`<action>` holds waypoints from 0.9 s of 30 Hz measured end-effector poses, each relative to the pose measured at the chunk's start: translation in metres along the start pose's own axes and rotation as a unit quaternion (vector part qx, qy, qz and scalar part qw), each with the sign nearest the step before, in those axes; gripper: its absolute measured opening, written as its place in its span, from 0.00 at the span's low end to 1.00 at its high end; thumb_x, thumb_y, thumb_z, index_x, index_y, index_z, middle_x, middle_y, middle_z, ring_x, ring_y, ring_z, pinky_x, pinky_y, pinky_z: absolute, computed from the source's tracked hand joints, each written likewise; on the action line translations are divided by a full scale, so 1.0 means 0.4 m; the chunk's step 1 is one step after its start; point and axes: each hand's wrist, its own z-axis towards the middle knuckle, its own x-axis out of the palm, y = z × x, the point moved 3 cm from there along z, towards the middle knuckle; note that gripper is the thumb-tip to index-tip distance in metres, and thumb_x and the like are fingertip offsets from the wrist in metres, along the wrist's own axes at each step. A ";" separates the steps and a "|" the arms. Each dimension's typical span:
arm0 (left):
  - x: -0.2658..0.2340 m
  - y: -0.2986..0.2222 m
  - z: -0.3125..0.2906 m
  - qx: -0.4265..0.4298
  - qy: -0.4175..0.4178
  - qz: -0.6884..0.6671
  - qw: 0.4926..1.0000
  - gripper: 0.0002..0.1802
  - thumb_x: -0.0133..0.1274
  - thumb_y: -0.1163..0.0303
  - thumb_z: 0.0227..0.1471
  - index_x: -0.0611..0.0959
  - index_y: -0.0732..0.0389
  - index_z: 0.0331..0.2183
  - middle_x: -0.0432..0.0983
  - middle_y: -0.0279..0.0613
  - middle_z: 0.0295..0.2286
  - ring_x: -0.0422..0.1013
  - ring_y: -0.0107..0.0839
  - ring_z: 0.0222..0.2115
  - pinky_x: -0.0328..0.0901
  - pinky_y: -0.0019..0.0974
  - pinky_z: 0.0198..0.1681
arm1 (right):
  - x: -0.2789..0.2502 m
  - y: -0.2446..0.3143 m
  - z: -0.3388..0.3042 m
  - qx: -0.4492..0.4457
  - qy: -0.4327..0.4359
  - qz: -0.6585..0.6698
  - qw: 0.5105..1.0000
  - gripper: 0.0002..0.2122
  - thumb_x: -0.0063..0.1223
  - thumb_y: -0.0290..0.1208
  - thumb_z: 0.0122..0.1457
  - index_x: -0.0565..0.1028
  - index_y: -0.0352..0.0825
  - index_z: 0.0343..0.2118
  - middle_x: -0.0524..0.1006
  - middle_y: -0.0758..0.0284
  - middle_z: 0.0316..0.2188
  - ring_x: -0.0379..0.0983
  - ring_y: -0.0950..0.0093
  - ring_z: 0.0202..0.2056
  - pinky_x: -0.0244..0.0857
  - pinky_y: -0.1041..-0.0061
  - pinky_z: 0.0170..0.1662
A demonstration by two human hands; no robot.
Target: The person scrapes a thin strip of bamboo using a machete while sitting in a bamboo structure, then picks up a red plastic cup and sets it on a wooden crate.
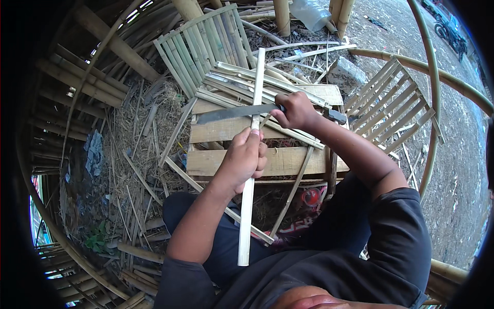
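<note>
Our bamboo strip [247, 216] looks light, stiff
Our left hand [244, 159] wraps its middle, likely steadiest; our right hand [294, 110] clenches the knife [231, 113], blade toward nine o'clock.

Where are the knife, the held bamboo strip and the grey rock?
Knife [234, 112]: head view, middle of its blade.
Bamboo strip [247, 207]: head view, its lower half.
Grey rock [347, 75]: head view, middle of its surface.

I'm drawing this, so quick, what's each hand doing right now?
Left hand: closed, holding the pale stick.
Right hand: closed, holding the knife by its handle.
</note>
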 end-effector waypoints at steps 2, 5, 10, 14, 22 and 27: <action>-0.002 -0.005 0.002 0.002 -0.009 0.009 1.000 0.09 0.34 0.61 0.68 0.67 0.52 0.36 0.52 0.23 0.18 0.45 0.12 0.12 0.40 0.23 0.12 | 0.006 -0.014 0.009 -0.002 -0.011 -0.017 1.000 0.22 0.53 0.49 0.57 0.69 0.34 0.18 0.66 0.57 0.10 0.68 0.53 0.15 0.63 0.59 0.22; -0.002 -0.018 -0.014 -0.005 -0.008 -0.003 1.000 0.09 0.34 0.61 0.68 0.67 0.53 0.36 0.52 0.23 0.18 0.45 0.12 0.12 0.40 0.23 0.12 | -0.010 -0.058 0.031 0.003 -0.043 -0.062 0.997 0.23 0.50 0.51 0.60 0.71 0.35 0.17 0.68 0.58 0.10 0.70 0.56 0.15 0.65 0.60 0.22; 0.063 -0.004 -0.089 -0.012 0.132 0.075 0.988 0.09 0.34 0.62 0.68 0.67 0.54 0.37 0.54 0.24 0.20 0.48 0.13 0.13 0.43 0.22 0.12 | -0.102 -0.322 0.002 0.440 0.048 -0.196 0.875 0.34 0.35 0.61 0.64 0.82 0.30 0.29 0.80 0.52 0.26 0.80 0.55 0.32 0.72 0.58 0.37; 0.034 0.020 -0.057 -0.073 0.064 0.033 0.995 0.10 0.35 0.61 0.68 0.67 0.54 0.37 0.57 0.25 0.20 0.50 0.13 0.12 0.46 0.22 0.12 | -0.164 -0.437 -0.073 0.560 -0.026 -0.207 0.802 0.36 0.33 0.61 0.64 0.82 0.27 0.34 0.80 0.46 0.34 0.78 0.50 0.41 0.70 0.56 0.46; -0.046 -0.035 0.021 0.027 -0.096 0.124 0.987 0.13 0.36 0.60 0.68 0.68 0.59 0.40 0.57 0.26 0.18 0.50 0.14 0.11 0.44 0.25 0.12 | -0.067 -0.008 0.045 0.232 0.027 0.026 0.972 0.26 0.48 0.54 0.62 0.79 0.30 0.27 0.74 0.57 0.12 0.74 0.58 0.18 0.66 0.60 0.26; -0.041 -0.013 0.034 0.064 -0.075 0.185 0.978 0.13 0.38 0.61 0.67 0.69 0.61 0.40 0.57 0.26 0.17 0.51 0.14 0.11 0.46 0.26 0.12 | 0.002 0.107 -0.009 0.107 0.050 0.069 0.991 0.18 0.53 0.43 0.57 0.72 0.33 0.20 0.67 0.56 0.10 0.69 0.52 0.16 0.62 0.60 0.22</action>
